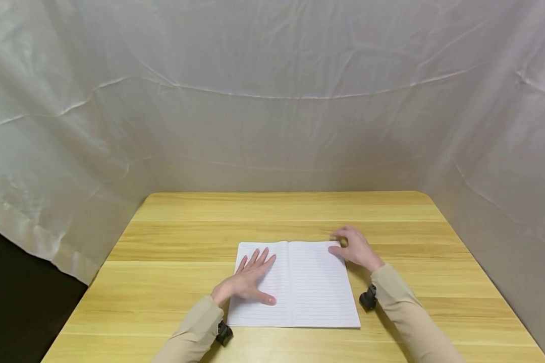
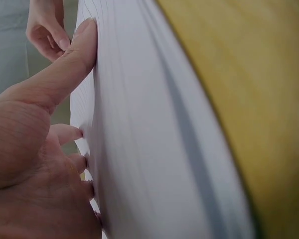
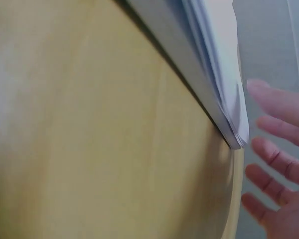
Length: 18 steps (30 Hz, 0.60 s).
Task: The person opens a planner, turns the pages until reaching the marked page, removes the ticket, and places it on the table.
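Observation:
An open notebook (image 1: 318,287) with white lined pages lies flat on the table. My left hand (image 1: 250,282) rests on its left page, fingers spread and thumb pointing toward the centre fold. In the left wrist view, the left thumb (image 2: 65,69) and fingertips touch the paper. My right hand (image 1: 354,248) is at the notebook's far right corner, its fingers apart and slightly bent. The right wrist view shows the right fingers (image 3: 279,154) spread beside the corner of the page stack (image 3: 224,84), with nothing gripped between them.
The wooden table (image 1: 191,227) extends around the notebook on all sides. Pale fabric curtains (image 1: 272,126) hang behind the table and along both sides. A small black camera (image 1: 368,298) is strapped to the right wrist, another black camera (image 1: 224,334) to the left.

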Available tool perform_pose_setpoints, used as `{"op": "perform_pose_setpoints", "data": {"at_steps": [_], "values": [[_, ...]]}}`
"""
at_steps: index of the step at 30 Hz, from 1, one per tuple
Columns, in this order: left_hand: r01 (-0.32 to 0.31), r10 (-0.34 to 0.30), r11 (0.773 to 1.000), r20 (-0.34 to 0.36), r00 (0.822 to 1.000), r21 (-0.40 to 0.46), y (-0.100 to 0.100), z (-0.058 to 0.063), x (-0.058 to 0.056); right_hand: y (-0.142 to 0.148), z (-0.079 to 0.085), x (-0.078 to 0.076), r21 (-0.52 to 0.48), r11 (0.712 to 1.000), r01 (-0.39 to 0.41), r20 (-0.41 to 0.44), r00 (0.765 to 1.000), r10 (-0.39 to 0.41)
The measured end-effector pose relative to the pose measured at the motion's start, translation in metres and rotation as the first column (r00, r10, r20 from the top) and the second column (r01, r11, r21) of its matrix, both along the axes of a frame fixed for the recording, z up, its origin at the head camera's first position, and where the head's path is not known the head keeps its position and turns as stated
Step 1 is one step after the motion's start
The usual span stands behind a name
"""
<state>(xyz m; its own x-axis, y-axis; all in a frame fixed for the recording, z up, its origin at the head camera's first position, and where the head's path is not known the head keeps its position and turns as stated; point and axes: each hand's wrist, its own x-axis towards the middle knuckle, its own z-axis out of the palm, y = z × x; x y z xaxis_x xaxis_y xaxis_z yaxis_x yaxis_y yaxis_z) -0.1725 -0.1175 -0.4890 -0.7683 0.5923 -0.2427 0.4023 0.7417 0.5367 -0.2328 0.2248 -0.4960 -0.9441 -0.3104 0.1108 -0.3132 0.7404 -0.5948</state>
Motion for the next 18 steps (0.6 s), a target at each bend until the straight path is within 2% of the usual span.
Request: {"op": "perform_pose_setpoints", "data": {"at_steps": [7,14,18], "values": [[0.004,-0.004,1.0,-0.001,1.0,-0.007,0.0,-0.0001,-0.0008,0.0029,0.0001,-0.0004,0.069,0.997,-0.032,-0.018,0.999,0.034],[0.002,-0.002,1.0,-0.001,1.0,-0.004,0.0001,-0.0006,-0.0009,0.001,0.0022,-0.0009,0.021,1.0,0.022,0.001,1.0,-0.022],[0.001,-0.001,1.0,-0.001,1.0,-0.003,-0.0002,0.0001,-0.0002,-0.0004,0.0031,-0.0006,-0.003,0.999,0.037,-0.025,0.999,-0.037]]}}
